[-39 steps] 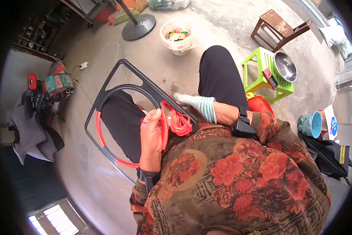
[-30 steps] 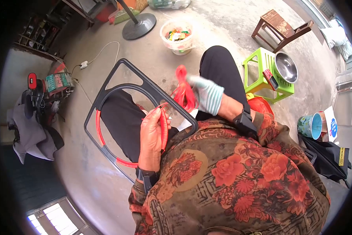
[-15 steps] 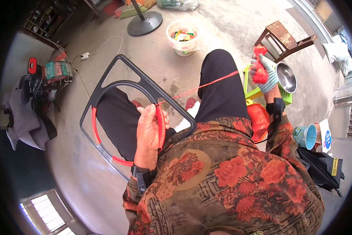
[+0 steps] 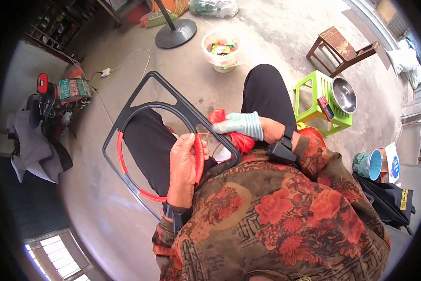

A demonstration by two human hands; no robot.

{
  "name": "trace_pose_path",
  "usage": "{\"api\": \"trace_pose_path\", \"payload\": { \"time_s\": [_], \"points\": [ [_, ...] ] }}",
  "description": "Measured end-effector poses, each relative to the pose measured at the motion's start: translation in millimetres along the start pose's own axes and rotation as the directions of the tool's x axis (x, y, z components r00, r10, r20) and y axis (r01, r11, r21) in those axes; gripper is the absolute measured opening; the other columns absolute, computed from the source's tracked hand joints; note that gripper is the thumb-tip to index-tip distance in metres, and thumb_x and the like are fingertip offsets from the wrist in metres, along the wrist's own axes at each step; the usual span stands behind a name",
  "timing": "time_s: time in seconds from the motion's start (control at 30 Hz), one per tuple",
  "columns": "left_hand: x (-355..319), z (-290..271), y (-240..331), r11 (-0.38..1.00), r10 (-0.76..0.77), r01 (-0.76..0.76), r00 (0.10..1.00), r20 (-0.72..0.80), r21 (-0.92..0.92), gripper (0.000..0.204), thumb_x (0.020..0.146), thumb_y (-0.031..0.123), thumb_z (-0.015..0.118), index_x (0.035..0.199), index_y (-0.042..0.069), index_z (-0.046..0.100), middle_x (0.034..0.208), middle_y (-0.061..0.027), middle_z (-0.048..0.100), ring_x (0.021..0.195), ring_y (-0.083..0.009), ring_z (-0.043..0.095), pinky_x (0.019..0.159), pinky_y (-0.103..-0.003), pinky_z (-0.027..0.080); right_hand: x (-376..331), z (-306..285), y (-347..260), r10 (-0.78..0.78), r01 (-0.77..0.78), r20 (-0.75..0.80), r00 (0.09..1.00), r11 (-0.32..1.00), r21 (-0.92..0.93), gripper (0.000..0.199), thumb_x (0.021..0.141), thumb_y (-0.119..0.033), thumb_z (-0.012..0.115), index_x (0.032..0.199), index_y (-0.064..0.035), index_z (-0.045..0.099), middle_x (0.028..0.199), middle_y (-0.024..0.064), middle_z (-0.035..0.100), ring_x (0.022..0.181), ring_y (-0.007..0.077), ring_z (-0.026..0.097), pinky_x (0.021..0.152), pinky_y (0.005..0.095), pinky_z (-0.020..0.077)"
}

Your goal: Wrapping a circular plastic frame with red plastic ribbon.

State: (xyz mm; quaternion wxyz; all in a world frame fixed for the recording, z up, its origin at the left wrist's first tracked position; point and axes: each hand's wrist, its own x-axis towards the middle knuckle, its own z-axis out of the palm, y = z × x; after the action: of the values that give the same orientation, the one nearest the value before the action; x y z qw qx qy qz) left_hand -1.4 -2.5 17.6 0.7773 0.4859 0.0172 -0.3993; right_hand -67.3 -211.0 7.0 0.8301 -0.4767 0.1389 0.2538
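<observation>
Head view: the black frame [image 4: 183, 103] sits over the left leg [image 4: 142, 131], w/ red cord [image 4: 199, 161] wound on bits of its ring. L hand [image 4: 182, 161] pinches the wound ring; R hand [image 4: 238, 124], in a stripy glove, has its fingers round the red bundle [image 4: 241, 141]. Frame looks stiff & prob. light; hold its outer bar. Bundle looks soft, maybe slippy; squeeze its middle. Can't see R fingertips well; L arm hides the frame's low end.

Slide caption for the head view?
Bare left hand grips the partly red-wrapped ring of a black frame; gloved right hand holds red cord.
</observation>
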Motion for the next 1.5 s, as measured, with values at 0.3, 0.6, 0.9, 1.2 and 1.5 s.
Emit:
{"api": "trace_pose_path", "payload": {
  "time_s": [0.3, 0.6, 0.9, 1.2, 1.5],
  "points": [
    [-8, 5, 8, 0.993, -0.016, 0.012, 0.999, 0.032, 0.116, 0.018, 0.090, 0.023, 0.053, 0.086, 0.005, 0.055, 0.073, -0.0081, 0.059, 0.059, -0.0171, 0.058, 0.053, -0.029, 0.049, 7, 6, 0, -0.284, 0.343, -0.210, 0.936, 0.871, 0.351, 0.028, 0.084, -0.034, 0.060, 0.077, -0.0072, 0.056, 0.064, 0.0068, 0.055, 0.055, 0.0195, 0.055, 0.052, 0.0341, 0.0473],
    [-36, 8, 45, 0.870, 0.214, -0.213, 0.976, 0.048, 0.444, 0.028, 0.090, 0.029, 0.056, 0.100, 0.003, 0.057, 0.091, -0.0057, 0.062, 0.078, -0.0115, 0.061, 0.062, -0.023, 0.053, 9, 33, 3, -0.203, 0.070, -0.275, 0.940, 0.903, -0.424, 0.037, 0.075, -0.038, 0.067, 0.072, -0.0023, 0.058, 0.061, 0.0069, 0.057, 0.050, 0.0188, 0.055, 0.045, 0.0316, 0.0466],
    [-148, -30, 181, 0.594, 0.801, -0.800, 0.577, 0.162, -0.085, 0.043, 0.091, 0.027, 0.045, 0.123, -0.001, 0.044, 0.122, -0.0141, 0.050, 0.107, -0.0192, 0.049, 0.088, -0.034, 0.043, -2, 47, -8, -0.205, 0.085, -0.360, 0.910, 0.943, -0.322, 0.030, 0.075, -0.033, 0.067, 0.075, -0.0035, 0.062, 0.059, 0.0031, 0.055, 0.053, 0.0127, 0.053, 0.050, 0.0281, 0.0432],
    [-161, -43, 200, 0.512, 0.852, -0.857, 0.497, 0.161, -0.063, 0.042, 0.091, 0.027, 0.045, 0.122, -0.001, 0.045, 0.120, -0.0140, 0.051, 0.105, -0.0192, 0.050, 0.088, -0.034, 0.043, 0, 52, -1, -0.244, 0.159, -0.354, 0.903, 0.955, -0.252, 0.028, 0.077, -0.031, 0.065, 0.070, -0.0039, 0.059, 0.057, 0.0024, 0.054, 0.048, 0.0130, 0.052, 0.047, 0.0274, 0.0431],
    [-166, -32, 236, 0.333, 0.923, -0.943, 0.318, 0.215, -0.033, 0.041, 0.091, 0.026, 0.045, 0.121, -0.002, 0.045, 0.118, -0.0139, 0.051, 0.104, -0.0192, 0.051, 0.087, -0.034, 0.044, -14, 60, -4, -0.264, 0.130, -0.405, 0.876, 0.936, -0.328, 0.027, 0.075, -0.031, 0.069, 0.079, -0.0050, 0.063, 0.063, 0.0033, 0.058, 0.056, 0.0124, 0.056, 0.052, 0.0278, 0.0458]
  ]
}}
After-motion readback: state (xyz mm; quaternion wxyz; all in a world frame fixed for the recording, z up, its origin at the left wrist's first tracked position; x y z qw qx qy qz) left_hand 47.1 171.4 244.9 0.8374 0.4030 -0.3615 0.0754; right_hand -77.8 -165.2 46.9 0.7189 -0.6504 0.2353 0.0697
